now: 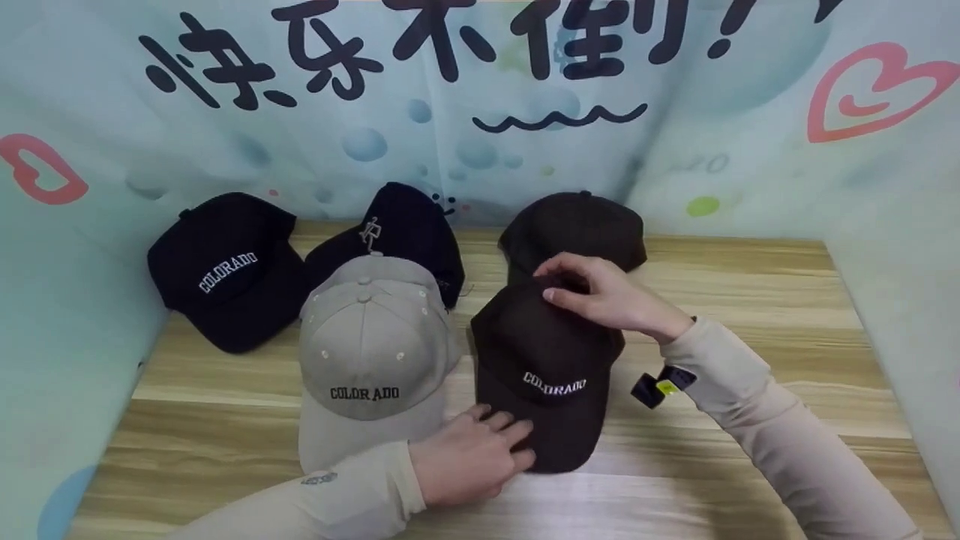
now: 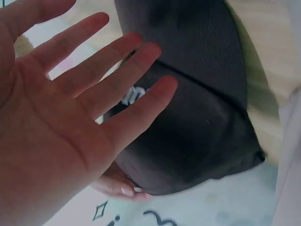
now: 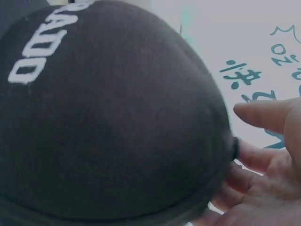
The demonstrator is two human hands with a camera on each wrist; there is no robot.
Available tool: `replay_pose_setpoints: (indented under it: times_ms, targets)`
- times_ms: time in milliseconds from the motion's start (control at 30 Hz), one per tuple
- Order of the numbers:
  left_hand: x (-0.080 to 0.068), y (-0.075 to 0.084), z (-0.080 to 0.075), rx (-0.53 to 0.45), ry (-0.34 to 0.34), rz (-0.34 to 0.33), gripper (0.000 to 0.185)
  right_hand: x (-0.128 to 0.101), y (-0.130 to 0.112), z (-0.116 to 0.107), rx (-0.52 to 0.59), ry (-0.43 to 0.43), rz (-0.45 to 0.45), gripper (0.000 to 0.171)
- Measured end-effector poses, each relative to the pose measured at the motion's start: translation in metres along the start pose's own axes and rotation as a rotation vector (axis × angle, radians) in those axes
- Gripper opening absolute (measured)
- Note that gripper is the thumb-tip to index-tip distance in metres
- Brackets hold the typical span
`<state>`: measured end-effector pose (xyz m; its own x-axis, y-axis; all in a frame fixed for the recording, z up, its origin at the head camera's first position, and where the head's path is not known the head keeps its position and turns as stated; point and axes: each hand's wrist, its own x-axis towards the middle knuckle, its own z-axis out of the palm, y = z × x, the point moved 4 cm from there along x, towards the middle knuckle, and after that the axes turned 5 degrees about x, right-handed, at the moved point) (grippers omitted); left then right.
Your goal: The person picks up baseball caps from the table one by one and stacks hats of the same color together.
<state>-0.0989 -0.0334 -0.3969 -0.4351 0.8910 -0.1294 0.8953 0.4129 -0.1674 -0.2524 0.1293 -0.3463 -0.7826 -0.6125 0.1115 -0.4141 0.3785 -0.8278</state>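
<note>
Dark brown and stitched with white COLORADO lettering, the brown cap lies near the middle of the wooden table, its brim pointing toward me. My left hand rests at the near left edge of that brim with the fingers straight and spread; in the left wrist view the palm is plainly flat and grips nothing, the cap lying just beyond the fingertips. My right hand is at the back of the crown, fingers curled down onto the fabric; the right wrist view shows my fingers tucked against the rear rim of the cap, so they seem to pinch it there.

Just to the left, touching or nearly touching the brown one, sits a beige cap with dark COLORADO lettering. Behind it lie a black cap with white COLORADO lettering at the far left, a navy cap with a small white figure, and another dark cap behind my right hand. A pale printed backdrop surrounds the table.
</note>
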Motion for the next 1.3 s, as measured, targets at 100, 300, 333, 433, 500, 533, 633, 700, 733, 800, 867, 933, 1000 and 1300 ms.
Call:
replay_pose_setpoints:
  times_ms: [100, 300, 333, 433, 500, 533, 633, 700, 733, 800, 867, 933, 1000, 1300]
  targets:
    - [0.001, 0.003, 0.009, -0.065, -0.054, 0.012, 0.031, 0.003, 0.006, -0.001, -0.118, 0.002, -0.024, 0.028]
    - [-0.003, 0.005, 0.017, -0.087, -0.035, 0.015, 0.043, 0.006, 0.022, -0.016, -0.401, 0.114, -0.052, 0.022]
    - [-0.004, 0.005, 0.018, -0.093, -0.029, 0.016, 0.045, 0.006, 0.026, -0.020, -0.442, 0.134, -0.040, 0.021]
    - [-0.005, 0.007, 0.022, -0.113, -0.025, 0.019, 0.054, 0.007, 0.043, -0.034, -0.517, 0.175, 0.020, 0.023]
    - [-0.006, 0.008, 0.025, -0.112, -0.033, 0.017, 0.058, 0.006, 0.053, -0.041, -0.508, 0.187, 0.067, 0.025]
    - [-0.006, 0.008, 0.027, -0.101, -0.035, 0.013, 0.059, 0.006, 0.058, -0.044, -0.496, 0.195, 0.085, 0.027]
    - [-0.006, 0.009, 0.031, -0.066, -0.048, 0.003, 0.060, 0.008, 0.071, -0.053, -0.462, 0.221, 0.118, 0.032]
    - [-0.006, 0.009, 0.031, -0.038, -0.055, -0.002, 0.060, 0.011, 0.080, -0.058, -0.451, 0.243, 0.141, 0.034]
    - [-0.006, 0.009, 0.031, -0.029, -0.063, -0.005, 0.060, 0.014, 0.084, -0.061, -0.445, 0.253, 0.154, 0.035]
    - [-0.004, 0.009, 0.030, -0.022, -0.082, -0.010, 0.060, 0.019, 0.092, -0.067, -0.423, 0.264, 0.191, 0.035]
    - [-0.002, 0.008, 0.029, -0.027, -0.091, -0.017, 0.060, 0.026, 0.100, -0.073, -0.391, 0.265, 0.231, 0.035]
    - [-0.001, 0.008, 0.029, -0.029, -0.095, -0.020, 0.058, 0.032, 0.106, -0.078, -0.348, 0.249, 0.264, 0.038]
    - [0.000, 0.008, 0.029, -0.016, -0.075, -0.020, 0.056, 0.035, 0.110, -0.082, -0.298, 0.227, 0.303, 0.043]
    - [0.005, 0.009, 0.031, 0.045, 0.006, -0.018, 0.046, 0.037, 0.114, -0.085, -0.144, 0.125, 0.483, 0.076]
